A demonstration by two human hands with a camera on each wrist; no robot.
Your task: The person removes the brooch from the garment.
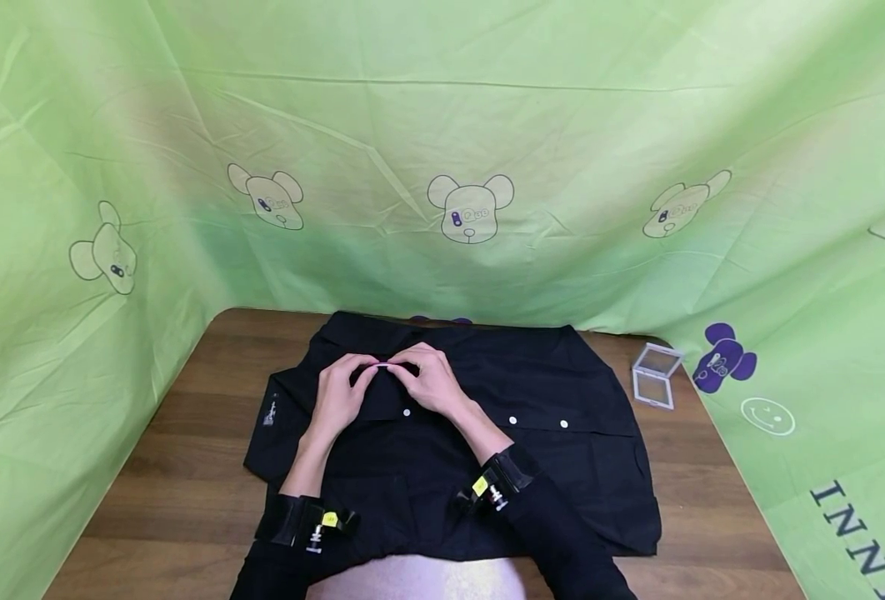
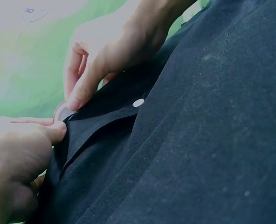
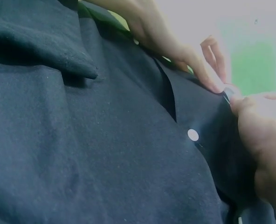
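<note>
A black button-up shirt [image 1: 442, 454] lies spread out sideways, its collar end to the left. My left hand [image 1: 339, 389] and right hand [image 1: 429, 381] meet above its upper left part. Between their thumbs and fingers they pinch a small thin strip [image 1: 383, 365], pale with a pinkish edge. In the left wrist view this piece [image 2: 61, 111] looks translucent and curved, set against the fabric edge; fingertips cover most of it, so its kind is unclear. A white button [image 3: 193, 135] sits on the cloth close to the hands.
An open clear square case [image 1: 654, 375] stands at the table's right, beside the shirt. More white buttons [image 1: 513, 420] run along the placket. A green printed curtain [image 1: 472, 125] encloses the wooden table [image 1: 180, 450] at back and sides.
</note>
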